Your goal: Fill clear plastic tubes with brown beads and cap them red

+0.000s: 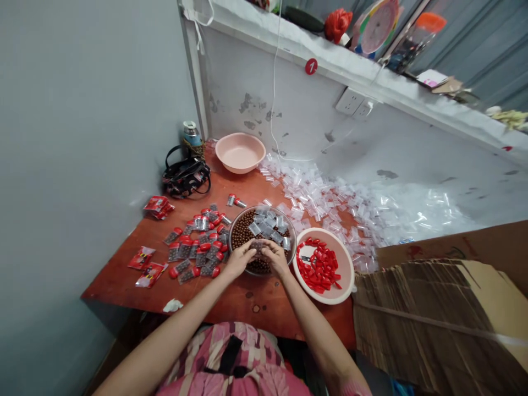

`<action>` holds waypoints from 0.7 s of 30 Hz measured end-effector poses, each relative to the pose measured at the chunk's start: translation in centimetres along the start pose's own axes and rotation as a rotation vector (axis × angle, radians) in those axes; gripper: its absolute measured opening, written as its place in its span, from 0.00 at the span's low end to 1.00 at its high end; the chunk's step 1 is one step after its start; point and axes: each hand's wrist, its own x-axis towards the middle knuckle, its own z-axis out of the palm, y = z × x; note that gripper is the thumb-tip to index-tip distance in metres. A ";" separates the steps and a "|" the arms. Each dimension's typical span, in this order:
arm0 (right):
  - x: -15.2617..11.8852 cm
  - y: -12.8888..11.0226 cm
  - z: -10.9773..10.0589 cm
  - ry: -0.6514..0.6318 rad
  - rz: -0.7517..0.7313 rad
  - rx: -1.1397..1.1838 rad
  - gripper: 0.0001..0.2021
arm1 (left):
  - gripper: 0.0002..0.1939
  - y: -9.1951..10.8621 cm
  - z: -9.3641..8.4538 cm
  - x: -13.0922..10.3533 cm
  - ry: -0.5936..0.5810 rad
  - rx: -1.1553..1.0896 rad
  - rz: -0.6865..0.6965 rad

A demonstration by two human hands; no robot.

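Note:
Both my hands meet over a metal bowl [293, 248] of small brown balls [242, 230]. Between the fingertips of my left hand [241, 258] and my right hand [275, 256] is a small clear plastic container [258, 247] with dark balls inside. More clear containers [270, 223] lie on top of the balls in the bowl. Just right of it stands a pale pink basin [348, 275] with many red caps [324, 267]. Left of the bowl, several filled containers with red caps [204, 242] lie on the table.
The red table [115, 280] carries a heap of clear empty containers [313, 190], a second pink basin [241, 159], a black handbag [187, 177], a flask [192, 133] and red packets [150, 274]. Stacked cardboard [421, 319] stands at the right. A wall bounds the left.

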 end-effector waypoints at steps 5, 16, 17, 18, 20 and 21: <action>-0.5 -1.5 -0.7 0.055 -0.046 -0.126 0.13 | 0.22 1.5 1.1 0.1 -0.004 0.051 0.059; -2.1 -2.2 -4.9 0.277 -0.063 -0.440 0.13 | 0.18 1.8 -0.6 0.3 0.058 0.368 0.211; -2.3 -2.2 -6.2 0.331 -0.048 -0.462 0.14 | 0.18 1.6 -0.5 0.4 0.043 0.335 0.196; -2.5 -2.2 -7.7 0.389 -0.030 -0.491 0.14 | 0.19 1.5 -0.4 0.4 0.027 0.281 0.176; -3.0 -2.3 -10.9 0.502 0.019 -0.572 0.15 | 0.20 1.5 0.1 0.3 -0.024 0.131 0.118; -3.3 -2.5 -12.5 0.551 0.052 -0.621 0.15 | 0.21 1.6 0.4 0.2 -0.058 0.049 0.077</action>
